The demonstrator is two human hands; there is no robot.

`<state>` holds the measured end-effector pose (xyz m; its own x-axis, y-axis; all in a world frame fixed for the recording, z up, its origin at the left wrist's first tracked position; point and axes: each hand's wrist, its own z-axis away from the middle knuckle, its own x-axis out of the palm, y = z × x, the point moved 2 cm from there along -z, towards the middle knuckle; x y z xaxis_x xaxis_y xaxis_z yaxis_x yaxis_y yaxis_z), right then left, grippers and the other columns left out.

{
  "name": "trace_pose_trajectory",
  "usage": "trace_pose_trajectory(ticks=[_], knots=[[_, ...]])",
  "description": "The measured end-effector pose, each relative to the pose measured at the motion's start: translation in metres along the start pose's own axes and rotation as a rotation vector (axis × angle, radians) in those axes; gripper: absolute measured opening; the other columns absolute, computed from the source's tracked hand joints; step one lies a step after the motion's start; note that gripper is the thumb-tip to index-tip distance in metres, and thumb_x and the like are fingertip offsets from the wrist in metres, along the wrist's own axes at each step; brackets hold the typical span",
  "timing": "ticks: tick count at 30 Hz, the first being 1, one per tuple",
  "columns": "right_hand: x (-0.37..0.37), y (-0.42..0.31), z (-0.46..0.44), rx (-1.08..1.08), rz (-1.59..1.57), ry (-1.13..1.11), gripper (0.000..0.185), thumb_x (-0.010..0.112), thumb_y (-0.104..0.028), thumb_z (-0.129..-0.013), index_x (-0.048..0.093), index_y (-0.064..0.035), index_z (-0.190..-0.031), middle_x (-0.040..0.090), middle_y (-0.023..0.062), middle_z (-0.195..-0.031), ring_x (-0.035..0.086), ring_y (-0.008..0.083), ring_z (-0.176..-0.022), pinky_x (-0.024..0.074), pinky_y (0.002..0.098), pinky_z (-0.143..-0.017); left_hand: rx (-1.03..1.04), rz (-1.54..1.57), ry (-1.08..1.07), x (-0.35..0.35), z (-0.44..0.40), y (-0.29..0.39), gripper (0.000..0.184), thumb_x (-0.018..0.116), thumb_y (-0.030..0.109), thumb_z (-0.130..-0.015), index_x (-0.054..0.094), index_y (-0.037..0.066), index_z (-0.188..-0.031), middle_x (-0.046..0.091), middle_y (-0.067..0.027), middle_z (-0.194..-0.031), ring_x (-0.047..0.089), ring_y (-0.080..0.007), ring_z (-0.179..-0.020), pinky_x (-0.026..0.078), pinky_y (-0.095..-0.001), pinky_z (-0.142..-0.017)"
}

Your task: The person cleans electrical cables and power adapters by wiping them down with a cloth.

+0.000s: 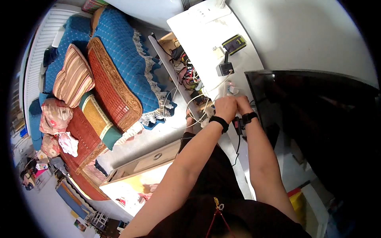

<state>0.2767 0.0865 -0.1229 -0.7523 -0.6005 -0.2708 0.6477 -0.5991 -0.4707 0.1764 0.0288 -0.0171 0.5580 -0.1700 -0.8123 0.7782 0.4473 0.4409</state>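
My left hand (225,108) and my right hand (243,104) are pressed close together over the white tabletop, with fingers closed. Whatever they grip is hidden by the hands. Just beyond them lies a white power strip (228,88) with a small reddish light. A white cable (216,86) curves from beside my hands to a black power adapter (226,69). Below my right wrist, which wears a black band, sits a small black device (237,124) with a dark cord. Another black band is on my left wrist.
An open drawer (186,75) full of tangled cables juts out left of the white table (198,35). A green-and-black box (234,44) and a white plug (217,52) lie farther back. A large dark screen (309,119) stands at right; a blue-covered sofa (123,51) is at left.
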Motion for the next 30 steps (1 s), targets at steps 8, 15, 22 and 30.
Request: trace_pose_trajectory(ticks=[8, 15, 22, 30], knots=[[0.003, -0.032, 0.03, -0.015, 0.42, 0.183, 0.043, 0.071, -0.031, -0.057, 0.064, 0.0056, -0.078, 0.064, 0.0218, -0.087, 0.063, 0.0329, -0.08, 0.0489, 0.039, -0.069, -0.146, 0.091, -0.212, 0.003, 0.003, -0.011, 0.021, 0.053, 0.019, -0.073, 0.068, 0.006, -0.08, 0.064, -0.0176, -0.08, 0.063, -0.0332, -0.075, 0.05, -0.041, -0.066], [0.004, -0.009, 0.0, -0.111, 0.643, -0.008, 0.025, 0.062, -0.023, -0.067, 0.063, 0.0018, -0.062, 0.063, 0.0159, -0.064, 0.063, 0.0239, -0.059, 0.0486, 0.0348, -0.055, -0.238, 0.432, -0.314, -0.018, 0.039, -0.037, 0.036, 0.054, 0.033, -0.073, 0.063, -0.001, -0.079, 0.061, -0.0223, -0.079, 0.06, -0.0359, -0.074, 0.047, -0.0421, -0.069], [0.007, -0.018, 0.024, 0.093, 0.091, 0.027, 0.026, 0.057, -0.017, -0.073, 0.06, 0.0013, -0.056, 0.061, 0.0111, -0.054, 0.058, 0.0162, -0.043, 0.0422, 0.0265, -0.039, -0.084, 0.502, -0.384, -0.07, 0.102, -0.057, 0.032, 0.055, 0.033, -0.076, 0.063, 0.002, -0.082, 0.061, -0.0192, -0.079, 0.059, -0.0361, -0.076, 0.046, -0.0423, -0.066], [0.006, -0.021, 0.041, 0.04, 0.064, 0.065, 0.027, 0.06, -0.024, -0.077, 0.061, 0.0002, -0.064, 0.057, 0.0091, -0.053, 0.047, 0.0132, -0.038, 0.0292, 0.0252, -0.032, -0.122, 0.185, 0.254, -0.072, 0.08, -0.059, 0.018, 0.06, 0.019, -0.076, 0.063, 0.007, -0.089, 0.055, -0.0099, -0.089, 0.055, -0.0281, -0.084, 0.045, -0.0376, -0.071]])
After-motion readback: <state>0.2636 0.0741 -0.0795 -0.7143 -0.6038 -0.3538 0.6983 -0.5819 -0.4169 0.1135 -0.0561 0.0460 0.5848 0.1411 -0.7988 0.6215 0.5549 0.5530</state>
